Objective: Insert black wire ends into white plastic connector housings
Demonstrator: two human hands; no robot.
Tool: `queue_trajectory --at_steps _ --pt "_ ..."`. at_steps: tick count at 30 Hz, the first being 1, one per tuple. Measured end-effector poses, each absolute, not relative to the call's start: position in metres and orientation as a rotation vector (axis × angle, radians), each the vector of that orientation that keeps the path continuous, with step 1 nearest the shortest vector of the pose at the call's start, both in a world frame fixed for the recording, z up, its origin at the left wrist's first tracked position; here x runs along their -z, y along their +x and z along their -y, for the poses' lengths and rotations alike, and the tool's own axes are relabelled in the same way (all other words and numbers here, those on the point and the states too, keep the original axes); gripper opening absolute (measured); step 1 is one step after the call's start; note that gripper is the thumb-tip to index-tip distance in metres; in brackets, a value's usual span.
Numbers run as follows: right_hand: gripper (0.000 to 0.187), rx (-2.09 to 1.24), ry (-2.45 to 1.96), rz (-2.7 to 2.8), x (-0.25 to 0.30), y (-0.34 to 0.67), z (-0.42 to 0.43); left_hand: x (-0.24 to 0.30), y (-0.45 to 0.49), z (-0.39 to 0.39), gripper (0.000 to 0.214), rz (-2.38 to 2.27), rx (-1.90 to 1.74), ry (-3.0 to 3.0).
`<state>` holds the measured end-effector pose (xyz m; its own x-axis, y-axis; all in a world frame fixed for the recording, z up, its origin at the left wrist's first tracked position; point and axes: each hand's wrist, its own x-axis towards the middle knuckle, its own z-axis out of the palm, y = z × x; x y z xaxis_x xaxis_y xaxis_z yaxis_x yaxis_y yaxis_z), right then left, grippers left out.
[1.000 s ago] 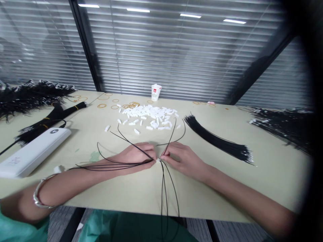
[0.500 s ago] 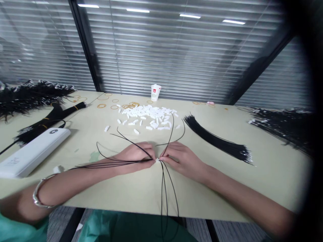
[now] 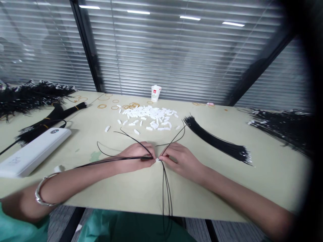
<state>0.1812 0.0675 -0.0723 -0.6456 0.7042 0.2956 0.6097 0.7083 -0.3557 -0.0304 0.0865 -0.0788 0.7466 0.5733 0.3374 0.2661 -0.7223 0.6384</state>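
Observation:
Near the table's front edge my two hands meet at a small white connector (image 3: 157,159). My left hand (image 3: 141,155) is closed, its fingertips pinching the connector's left side together with several thin black wires (image 3: 111,160) that run back over the forearm. My right hand (image 3: 178,158) pinches at the connector's right side; a black wire (image 3: 173,138) rises from its fingertips. More black wires (image 3: 166,191) hang from the connector over the table edge. The fingers partly cover the connector, so which wires sit in it cannot be made out.
Beyond my hands lies a pile of white connectors (image 3: 151,114), with a paper cup (image 3: 155,93) behind. A black wire bundle (image 3: 217,139) lies to the right. On the left are a white power bank (image 3: 35,153) and tied wire bundles (image 3: 50,117). Rubber bands (image 3: 131,106) are scattered about.
The wire rising from my right fingertips has tilted to the right. The hanging wires have drawn closer together. Both hands stay at nearly the same spot.

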Motion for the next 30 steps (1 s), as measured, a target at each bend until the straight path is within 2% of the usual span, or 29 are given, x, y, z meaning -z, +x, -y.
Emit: queue_trajectory --at_steps 17,30 --pt "0.018 -0.544 -1.177 2.324 0.0722 0.1778 -0.0641 0.0772 -0.0306 -0.0859 0.007 -0.598 -0.703 2.373" --pt "0.016 -0.497 -1.087 2.277 0.0713 0.1770 -0.0630 0.0807 -0.0326 -0.0858 0.007 -0.568 -0.666 2.378"
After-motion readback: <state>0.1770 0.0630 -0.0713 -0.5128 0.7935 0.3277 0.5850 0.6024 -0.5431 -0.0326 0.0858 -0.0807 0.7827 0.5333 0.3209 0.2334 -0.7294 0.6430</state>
